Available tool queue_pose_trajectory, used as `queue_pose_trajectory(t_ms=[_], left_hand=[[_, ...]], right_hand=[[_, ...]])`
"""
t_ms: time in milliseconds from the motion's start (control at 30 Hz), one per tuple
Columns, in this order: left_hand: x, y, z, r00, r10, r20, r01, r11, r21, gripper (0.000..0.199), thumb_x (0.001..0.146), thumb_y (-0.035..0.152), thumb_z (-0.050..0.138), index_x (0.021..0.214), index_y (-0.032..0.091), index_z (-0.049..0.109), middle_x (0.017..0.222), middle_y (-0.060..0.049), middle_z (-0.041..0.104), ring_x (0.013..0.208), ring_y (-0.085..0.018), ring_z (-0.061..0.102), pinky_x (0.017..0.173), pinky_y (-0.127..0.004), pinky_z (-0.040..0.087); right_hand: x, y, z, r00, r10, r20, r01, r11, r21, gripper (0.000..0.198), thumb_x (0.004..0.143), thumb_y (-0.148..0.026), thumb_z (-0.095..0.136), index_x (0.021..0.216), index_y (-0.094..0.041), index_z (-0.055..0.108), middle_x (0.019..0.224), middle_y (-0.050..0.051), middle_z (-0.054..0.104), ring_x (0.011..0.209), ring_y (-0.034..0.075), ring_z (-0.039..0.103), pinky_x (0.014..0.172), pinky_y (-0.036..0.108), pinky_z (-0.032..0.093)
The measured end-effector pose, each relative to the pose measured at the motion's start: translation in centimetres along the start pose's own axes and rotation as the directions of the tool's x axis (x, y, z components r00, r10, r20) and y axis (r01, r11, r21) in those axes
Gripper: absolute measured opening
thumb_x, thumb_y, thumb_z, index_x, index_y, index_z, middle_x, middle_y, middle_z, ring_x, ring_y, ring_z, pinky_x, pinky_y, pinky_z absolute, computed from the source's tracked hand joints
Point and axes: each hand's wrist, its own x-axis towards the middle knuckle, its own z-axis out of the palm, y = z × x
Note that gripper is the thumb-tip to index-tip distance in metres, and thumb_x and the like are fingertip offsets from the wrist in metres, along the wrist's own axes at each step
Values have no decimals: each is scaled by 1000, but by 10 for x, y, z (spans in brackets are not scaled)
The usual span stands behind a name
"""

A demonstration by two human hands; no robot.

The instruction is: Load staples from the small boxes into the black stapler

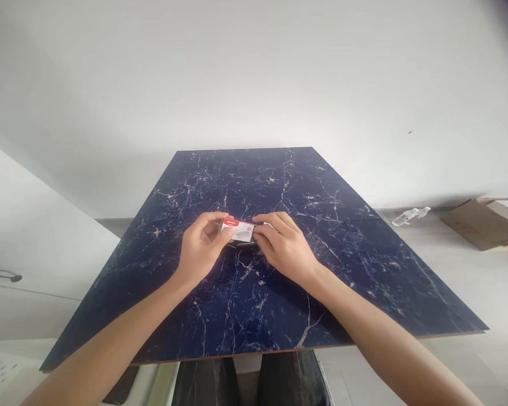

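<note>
A small red-and-white box (243, 231) is held over the middle of the table. The grey bar printed on its face looks like a strip of staples. My left hand (202, 243) is closed on the left end of the box, the thumb lying across its front. At the right end, my right hand (284, 243) has its thumb and fingers bent in and pinched on the box's edge. Something dark and thin (246, 244) shows just below the box, between the hands; I cannot make out what it is.
The dark blue marble-patterned table (254, 180) reaches towards a white wall (254, 73). On the floor to the right lie a clear plastic bottle (406, 216) and an open cardboard box (476, 223). A white panel with a dark handle (2, 274) is at the left.
</note>
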Motion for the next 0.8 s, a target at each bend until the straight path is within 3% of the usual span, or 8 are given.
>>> queue_pose_trajectory(t_ms=[100,200,300,400,467,567,800], left_hand=[[3,-2,1,997,-24,-75,23,1000,-20,28,87,39,77,107,22,67,110,-7,74,100,-24,74,74,-33,65],[6,-6,0,988,-40,-149,36,999,-29,28,88,40,76,106,22,65,110,-7,74,101,-24,73,75,-34,65],[8,-12,-1,982,-66,-175,58,997,-52,28,88,41,75,106,23,64,110,-8,74,101,-25,73,74,-34,64],[9,-15,-2,980,-95,-173,79,992,-94,27,89,41,74,105,23,63,109,-7,74,103,-25,73,73,-33,64],[10,-15,-2,979,-103,-178,84,990,-113,27,89,41,74,105,23,63,108,-8,73,106,-26,72,74,-33,64],[9,-13,-2,977,-110,-183,88,988,-126,27,88,41,75,103,22,63,109,-8,73,109,-27,71,75,-34,64],[4,-10,1,986,-109,-123,92,987,-132,28,85,39,78,102,22,64,107,-6,74,98,-23,74,74,-32,64]], right_hand=[[3,3,-7,1000,16,-3,-16,999,-31,26,104,-17,44,101,-18,70,124,16,70,112,30,62,94,49,54],[3,7,-17,981,174,-84,-169,984,59,22,104,-21,45,102,-21,67,117,14,72,108,29,65,90,47,55],[2,11,-24,886,449,-111,-406,870,279,15,102,-32,52,103,-25,65,101,9,74,95,26,70,80,42,57],[3,15,-25,794,606,-45,-501,693,518,20,99,-36,57,114,-25,63,94,5,73,92,25,71,81,40,58],[4,17,-22,778,628,29,-498,587,639,27,99,-35,56,123,-26,62,93,4,72,93,24,71,84,41,59],[4,16,-16,786,600,149,-501,478,721,26,98,-36,55,120,-25,66,95,4,72,93,23,72,89,42,60],[3,4,-7,798,545,258,-536,448,716,22,96,-34,58,112,-25,71,108,5,75,98,23,73,93,42,60]])
